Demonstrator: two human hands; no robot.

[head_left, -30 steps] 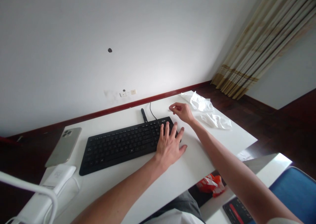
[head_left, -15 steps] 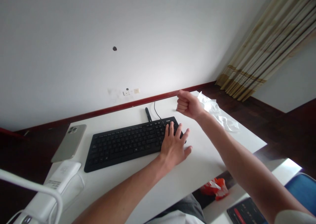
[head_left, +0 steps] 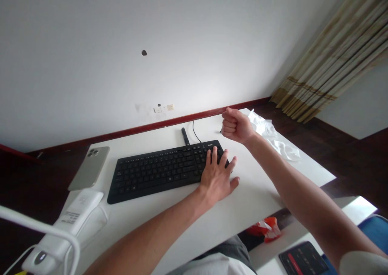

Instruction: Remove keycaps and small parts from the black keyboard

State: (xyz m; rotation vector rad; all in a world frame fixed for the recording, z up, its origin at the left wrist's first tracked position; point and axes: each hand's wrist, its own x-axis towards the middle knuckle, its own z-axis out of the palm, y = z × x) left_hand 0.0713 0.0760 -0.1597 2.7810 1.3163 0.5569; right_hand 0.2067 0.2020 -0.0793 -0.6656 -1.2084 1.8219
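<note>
My left hand (head_left: 218,178) lies with fingers spread over the number pad at the right end of a black keyboard (head_left: 157,172). Its thumb points out to the right, over the white table. Raised beyond the keyboard's far right corner, my right hand (head_left: 238,125) is closed in a fist. Whatever the fist may hold is hidden. A tiny dark spot shows beside its lower left edge; I cannot tell whether it is in the hand or on the table. Behind the keyboard lies a black pen-like stick (head_left: 185,136), and near it runs a thin black cable (head_left: 195,133).
A phone (head_left: 89,168) lies face down at the table's left. Nearer stands a white power strip (head_left: 66,226) with a white cable. Crumpled clear plastic (head_left: 275,139) lies at the right edge. Below right are an orange-red bag (head_left: 266,229) and a dark screen-like device (head_left: 303,259).
The whole view has shifted slightly, so things appear a little further right and higher. Both hands keep nearly the same pose, the left on the keyboard and the right in a fist.
</note>
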